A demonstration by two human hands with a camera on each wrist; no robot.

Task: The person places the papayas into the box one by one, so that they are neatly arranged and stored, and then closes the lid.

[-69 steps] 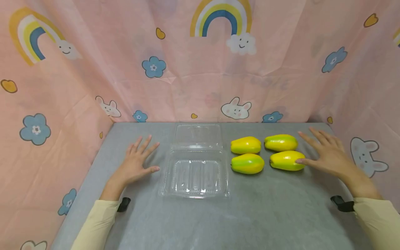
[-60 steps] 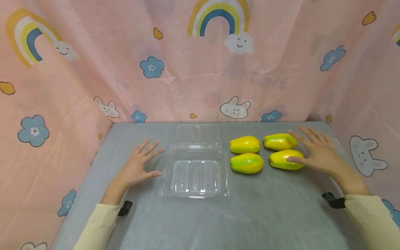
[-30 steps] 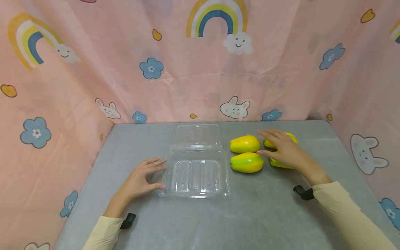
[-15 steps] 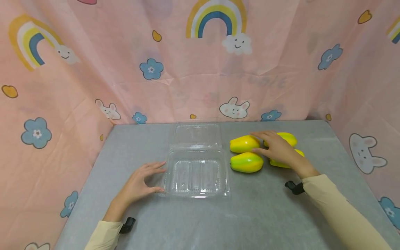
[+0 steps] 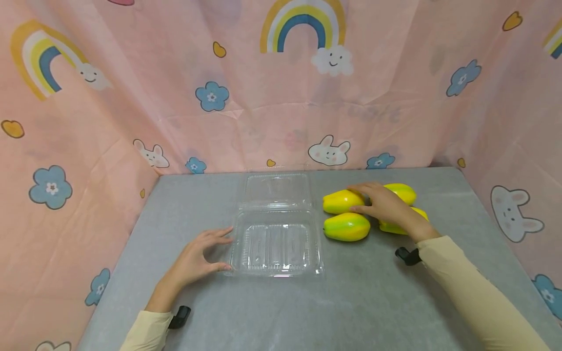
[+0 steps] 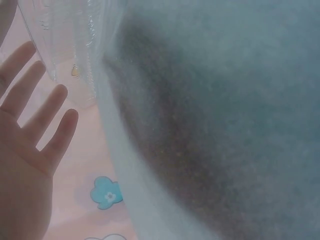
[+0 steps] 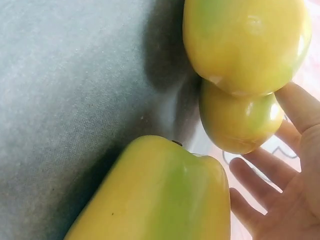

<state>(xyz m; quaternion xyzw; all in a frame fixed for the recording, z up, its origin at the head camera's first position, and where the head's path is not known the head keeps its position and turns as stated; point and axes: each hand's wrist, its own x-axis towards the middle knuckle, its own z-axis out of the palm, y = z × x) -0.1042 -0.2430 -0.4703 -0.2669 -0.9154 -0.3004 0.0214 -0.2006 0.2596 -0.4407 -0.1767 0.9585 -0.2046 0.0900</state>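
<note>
- Counter [image 5: 351, 297]: 1 far-left papaya [image 5: 340, 202] is spanned by right hand [image 5: 388, 204], finger grip unclear.
- Left hand [image 5: 195, 257], fingers released, is placed beside container [image 5: 281, 273].
- Near-left papaya [image 5: 346, 227] should be left unnudged.

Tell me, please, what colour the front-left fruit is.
The front-left fruit is yellow with a green streak, shown best in the head view.

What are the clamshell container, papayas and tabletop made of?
Clamshell container: likely thin glossy plastic; see-through, ribbed, sharp glints.
Papayas: possibly glossy moulded plastic or foam, given smooth skin and bright highlights; real fruit isn't excluded.
Tabletop: matte, perhaps fabric-covered; fine weave-like texture.
</note>
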